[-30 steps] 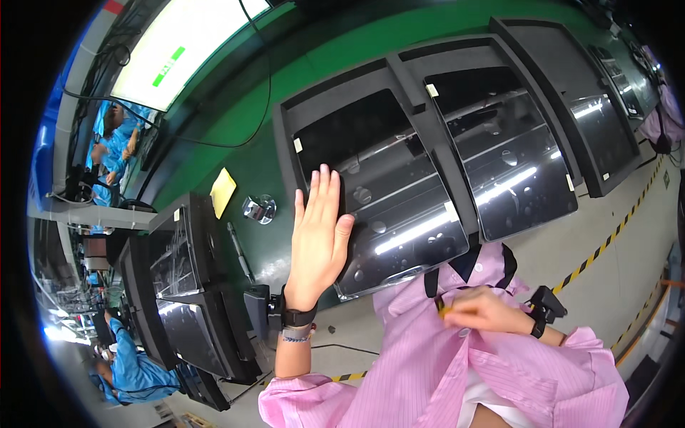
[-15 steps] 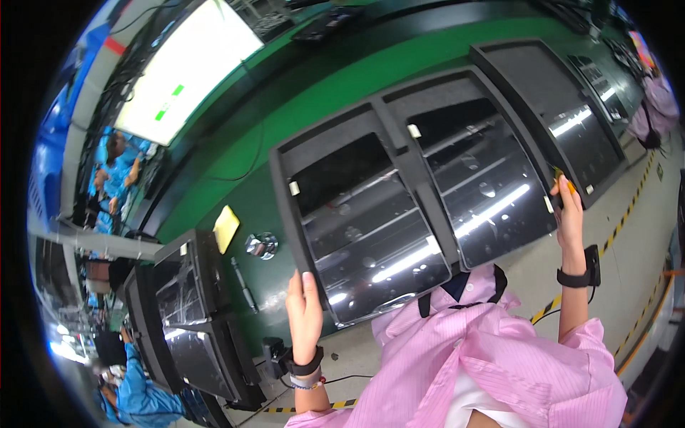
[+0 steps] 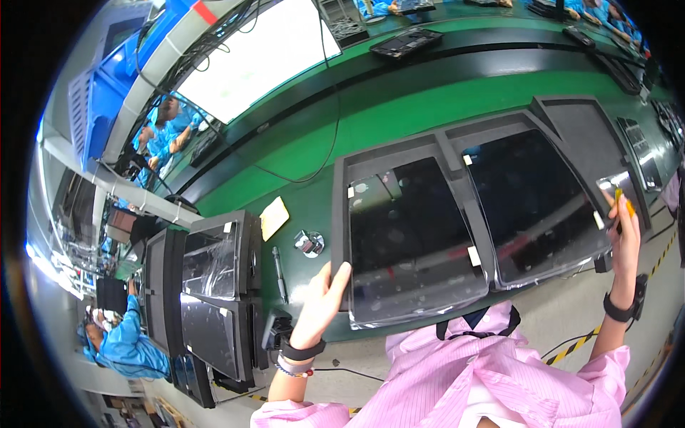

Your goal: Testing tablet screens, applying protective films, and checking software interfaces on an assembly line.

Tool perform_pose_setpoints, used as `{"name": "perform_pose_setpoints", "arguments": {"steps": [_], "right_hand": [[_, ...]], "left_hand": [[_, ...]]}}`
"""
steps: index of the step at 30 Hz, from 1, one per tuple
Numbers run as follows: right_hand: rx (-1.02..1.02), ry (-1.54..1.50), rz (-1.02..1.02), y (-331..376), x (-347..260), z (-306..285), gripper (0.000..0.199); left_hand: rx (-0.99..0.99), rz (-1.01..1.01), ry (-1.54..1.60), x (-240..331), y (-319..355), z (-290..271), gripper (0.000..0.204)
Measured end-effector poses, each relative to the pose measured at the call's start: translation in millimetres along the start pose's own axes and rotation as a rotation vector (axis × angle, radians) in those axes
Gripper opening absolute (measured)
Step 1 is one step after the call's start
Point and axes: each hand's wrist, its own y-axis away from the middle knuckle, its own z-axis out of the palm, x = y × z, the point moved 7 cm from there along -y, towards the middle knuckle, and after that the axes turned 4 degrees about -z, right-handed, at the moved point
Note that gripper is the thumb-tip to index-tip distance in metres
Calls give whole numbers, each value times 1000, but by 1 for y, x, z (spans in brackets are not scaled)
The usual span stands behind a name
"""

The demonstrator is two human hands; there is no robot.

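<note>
Touching left wall of two-panel black tray (image 3: 392, 158), set on green surface (image 3: 319, 208), with left hand (image 3: 318, 307) — can't tell if gripping. Pinching yellow item (image 3: 618, 197) in right hand (image 3: 628, 234) — near tray's right edge.

my left hand (image 3: 318, 308) reaches up and to the right, the thumb (image 3: 342, 278) a little apart from the fingers, whose bend i can't fully make out. my left forearm (image 3: 287, 389) slants up beneath it. well apart and higher, my right hand (image 3: 625, 239) points upward with its fingers bent inward, the right forearm (image 3: 608, 341) rising steeply below.
</note>
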Motion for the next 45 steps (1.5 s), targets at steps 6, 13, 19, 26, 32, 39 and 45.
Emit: {"name": "perform_pose_setpoints", "arguments": {"steps": [6,13,19,26,32,39,45], "right_hand": [[-50,-141,101,30,55,9,28],[-85,-180,84,29,37,3,31],[-221,-115,-209,-53,-73,19,28],[-296,-161,-143,-162,-106,97,26],[-340,-122,-135,-240,-76,167,30],[-166,-44,-202,-307,-7,243,38],[35,295,-225,-336,78,294,41]], "left_hand": [[233,104,-88,-23,3,21,38],[386,-120,294,-5,12,2,46],[-54,-129,761,61,-24,-40,24],[-235,-102,804,105,-132,-60,22],[-48,-18,819,105,-224,-50,19],[16,31,930,61,-331,-39,20],[178,13,591,13,-382,-31,31]]}}
